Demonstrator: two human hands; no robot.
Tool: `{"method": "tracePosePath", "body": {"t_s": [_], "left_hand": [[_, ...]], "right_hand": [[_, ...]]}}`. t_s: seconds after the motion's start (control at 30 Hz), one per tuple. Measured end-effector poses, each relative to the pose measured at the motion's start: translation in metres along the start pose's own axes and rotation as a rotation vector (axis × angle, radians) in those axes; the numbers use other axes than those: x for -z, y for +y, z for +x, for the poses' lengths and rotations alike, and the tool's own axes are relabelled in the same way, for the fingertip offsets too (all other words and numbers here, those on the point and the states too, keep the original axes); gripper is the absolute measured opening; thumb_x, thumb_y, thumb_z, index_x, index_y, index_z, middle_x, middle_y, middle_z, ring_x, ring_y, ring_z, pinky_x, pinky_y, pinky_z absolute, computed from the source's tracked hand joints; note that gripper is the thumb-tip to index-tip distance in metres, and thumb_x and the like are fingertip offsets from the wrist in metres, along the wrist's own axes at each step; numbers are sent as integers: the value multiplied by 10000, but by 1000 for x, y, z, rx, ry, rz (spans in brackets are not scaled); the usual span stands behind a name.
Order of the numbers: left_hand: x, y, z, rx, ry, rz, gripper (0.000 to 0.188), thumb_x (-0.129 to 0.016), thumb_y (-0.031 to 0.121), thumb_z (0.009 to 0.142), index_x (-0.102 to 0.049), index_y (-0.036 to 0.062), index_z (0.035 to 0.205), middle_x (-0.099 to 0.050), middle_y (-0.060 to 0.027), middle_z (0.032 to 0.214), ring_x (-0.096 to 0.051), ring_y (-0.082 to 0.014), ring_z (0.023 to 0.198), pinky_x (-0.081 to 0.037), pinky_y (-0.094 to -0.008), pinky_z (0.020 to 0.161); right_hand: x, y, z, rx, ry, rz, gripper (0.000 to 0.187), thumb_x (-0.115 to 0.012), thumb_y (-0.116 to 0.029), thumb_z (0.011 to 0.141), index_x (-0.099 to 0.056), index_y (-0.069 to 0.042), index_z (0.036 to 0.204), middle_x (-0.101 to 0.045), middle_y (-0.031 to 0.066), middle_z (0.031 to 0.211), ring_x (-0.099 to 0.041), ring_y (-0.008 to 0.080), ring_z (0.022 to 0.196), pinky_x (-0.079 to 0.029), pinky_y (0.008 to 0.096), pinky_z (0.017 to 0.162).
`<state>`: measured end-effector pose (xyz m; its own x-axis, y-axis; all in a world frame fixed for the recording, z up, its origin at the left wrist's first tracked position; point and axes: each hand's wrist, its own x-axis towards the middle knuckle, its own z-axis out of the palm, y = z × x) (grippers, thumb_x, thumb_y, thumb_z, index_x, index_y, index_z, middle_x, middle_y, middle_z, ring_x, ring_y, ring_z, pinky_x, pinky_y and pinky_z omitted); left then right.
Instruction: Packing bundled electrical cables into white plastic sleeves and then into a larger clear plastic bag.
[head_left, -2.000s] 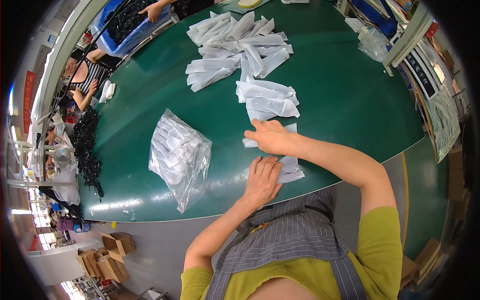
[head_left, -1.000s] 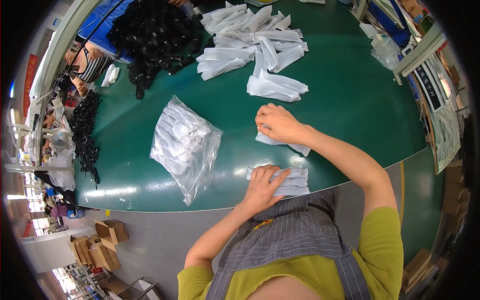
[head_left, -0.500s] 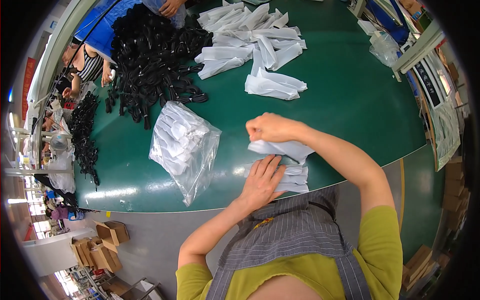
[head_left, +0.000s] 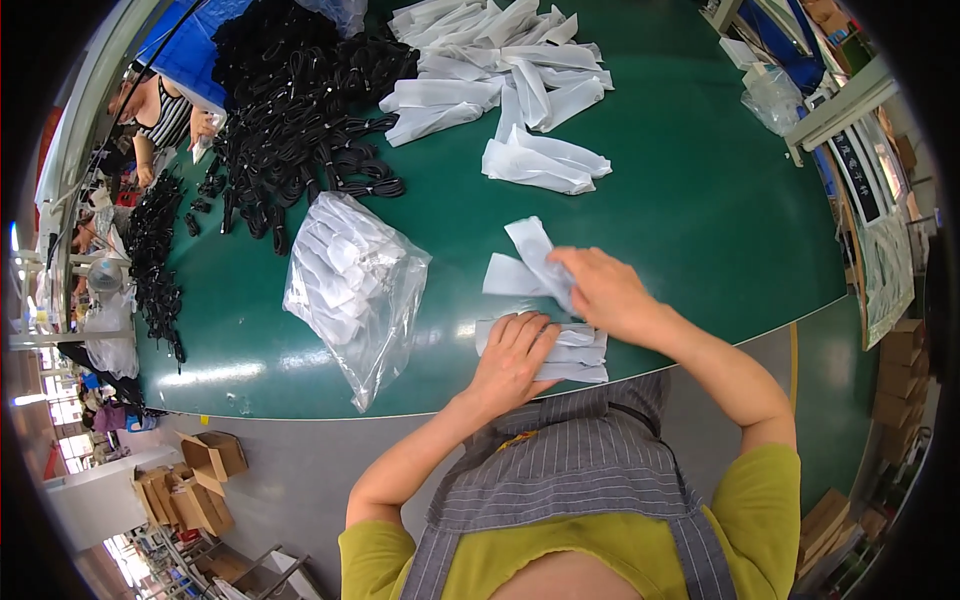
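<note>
My left hand (head_left: 513, 352) lies with its fingers outstretched on a short stack of white flat packets (head_left: 588, 358) at the table's near edge. Just beyond it, my right hand (head_left: 607, 292) is closed on one end of a white packet (head_left: 531, 240), whose other end tilts up and away to the left. A second white packet (head_left: 508, 276) lies on the table beneath that one; whether the hand holds it too is hidden. To the left stands a clear plastic bag (head_left: 393, 340) filled with similar white packets (head_left: 340, 260).
Loose white packets (head_left: 530, 75) are heaped at the far middle of the green table (head_left: 700, 180). A large pile of coiled black cables (head_left: 290, 120) covers the far left. Another person (head_left: 170, 110) works beyond it. A metal frame (head_left: 850, 105) stands at the right.
My right hand has moved slightly right and nearer, and the packet in it now tilts up. My left hand stays on the stack. The view has shifted a little.
</note>
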<state>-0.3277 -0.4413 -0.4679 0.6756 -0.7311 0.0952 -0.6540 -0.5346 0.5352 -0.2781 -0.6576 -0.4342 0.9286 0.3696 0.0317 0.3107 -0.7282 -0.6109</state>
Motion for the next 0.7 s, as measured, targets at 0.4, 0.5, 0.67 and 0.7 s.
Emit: {"method": "tracePosePath", "body": {"t_s": [0.4,0.5,0.67,0.7], "left_hand": [[6,-4,8,-36,40,118,729,-847,340,653,-556,56,1258,-368,-206,1482,-272,-401,1428,-265,-544,1143],[4,1,16,-47,32,88,702,-835,374,664,-569,53,1230,-351,-213,1499,-260,-406,1437,-258,-551,1148],[12,-7,26,-77,59,146,704,-832,399,665,-573,59,1225,-351,-213,1497,-272,-395,1427,-239,-534,1152],[10,-11,23,-64,65,153,713,-830,407,665,-573,73,1240,-385,-204,1467,-319,-392,1398,-263,-534,1136]], "right_hand": [[20,29,22,225,257,-169,399,-660,-6,777,-598,-52,1169,-553,155,1160,-548,342,1063,-455,421,891],[-5,29,-10,211,160,-253,437,-689,-38,774,-594,-61,1199,-565,142,1147,-558,333,1047,-471,426,860],[-1,17,-2,-42,-160,206,305,-636,-112,856,-636,-40,1153,-621,136,1053,-597,327,978,-502,403,824],[0,20,-3,-2,-295,341,290,-623,-130,867,-644,-38,1141,-624,145,1044,-594,334,989,-501,411,844]]}}
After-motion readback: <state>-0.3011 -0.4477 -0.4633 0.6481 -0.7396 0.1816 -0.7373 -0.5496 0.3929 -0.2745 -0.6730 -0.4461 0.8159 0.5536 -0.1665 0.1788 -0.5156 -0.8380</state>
